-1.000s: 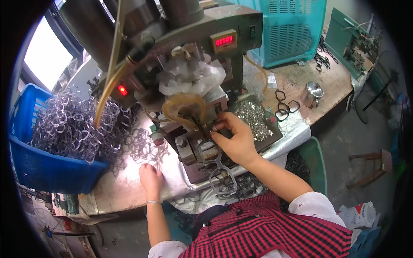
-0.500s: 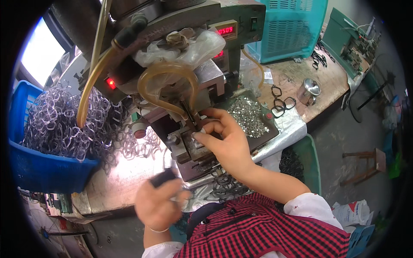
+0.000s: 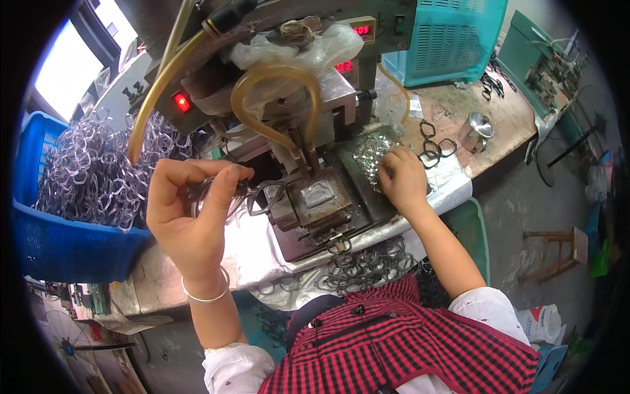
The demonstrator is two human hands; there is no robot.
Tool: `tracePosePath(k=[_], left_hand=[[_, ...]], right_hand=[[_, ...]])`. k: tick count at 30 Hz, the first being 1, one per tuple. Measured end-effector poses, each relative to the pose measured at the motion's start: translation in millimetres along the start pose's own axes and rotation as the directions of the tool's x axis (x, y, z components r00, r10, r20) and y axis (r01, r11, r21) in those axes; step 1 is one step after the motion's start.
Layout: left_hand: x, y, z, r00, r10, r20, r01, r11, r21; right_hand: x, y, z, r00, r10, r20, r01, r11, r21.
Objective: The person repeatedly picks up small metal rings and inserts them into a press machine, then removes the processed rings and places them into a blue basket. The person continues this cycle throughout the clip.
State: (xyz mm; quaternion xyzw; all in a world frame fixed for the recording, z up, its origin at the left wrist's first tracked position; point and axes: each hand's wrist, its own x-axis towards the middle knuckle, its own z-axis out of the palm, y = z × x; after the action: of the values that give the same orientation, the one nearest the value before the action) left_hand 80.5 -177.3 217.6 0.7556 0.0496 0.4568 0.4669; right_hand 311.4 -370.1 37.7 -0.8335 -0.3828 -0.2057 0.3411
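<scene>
My left hand (image 3: pixel 187 226), with a white band at the wrist, is closed on several dark ring-shaped frames (image 3: pixel 266 199). They stick out from the fingertips toward the metal die block (image 3: pixel 338 213), which has a pale plate in its recess. The press's two rods and tan hose (image 3: pixel 239 105) hang over that block. To the right, my right hand (image 3: pixel 405 180) reaches into a pile of small shiny metal pieces (image 3: pixel 371 152) on a dark tray. Its fingers are bent down and drawn together; whatever lies between them is hidden.
A blue basket (image 3: pixel 79 246) heaped with glossy ring frames (image 3: pixel 98 174) stands left. More dark frames (image 3: pixel 367 266) lie along the front edge. Behind are a teal crate (image 3: pixel 446 39) and a lidded metal canister (image 3: pixel 476 131). A green tub (image 3: pixel 476 223) sits below right.
My right hand has left the die block and moved right to the pile of metal pieces. My left hand has risen toward the die block with the frames; the pale plate now shows.
</scene>
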Motion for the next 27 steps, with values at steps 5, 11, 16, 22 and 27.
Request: tracePosePath(k=[5,11,16,22,27], left_hand=[[-5.1,-7.4,6.6,0.993,0.111,-0.031,-0.109,0.993,0.041],[-27.0,3.9,13.6,0.978,0.206,-0.025,-0.199,0.967,0.16],[-57.2,-5.2,0.5,0.986,0.07,-0.151,-0.055,0.993,0.102],[-42.3,3.7,11.0,0.986,0.137,-0.096,-0.135,0.99,0.033],[-20.1,-3.0,23.3,0.97,0.191,-0.151,-0.173,0.977,0.121]], right_hand=[[-20.3,5.1,-7.2,0.821,0.567,0.072,-0.48,0.616,0.625],[-7.1,-7.1,25.9,0.786,0.594,0.171,-0.404,0.285,0.87],[5.6,-45.2,-8.4,0.853,0.408,0.326,-0.493,0.421,0.762],[24.8,-84.4,-45.7,0.977,0.101,0.188,-0.203,0.715,0.669],[15.7,-112.4,-20.9,0.989,0.136,0.062,-0.126,0.537,0.834]])
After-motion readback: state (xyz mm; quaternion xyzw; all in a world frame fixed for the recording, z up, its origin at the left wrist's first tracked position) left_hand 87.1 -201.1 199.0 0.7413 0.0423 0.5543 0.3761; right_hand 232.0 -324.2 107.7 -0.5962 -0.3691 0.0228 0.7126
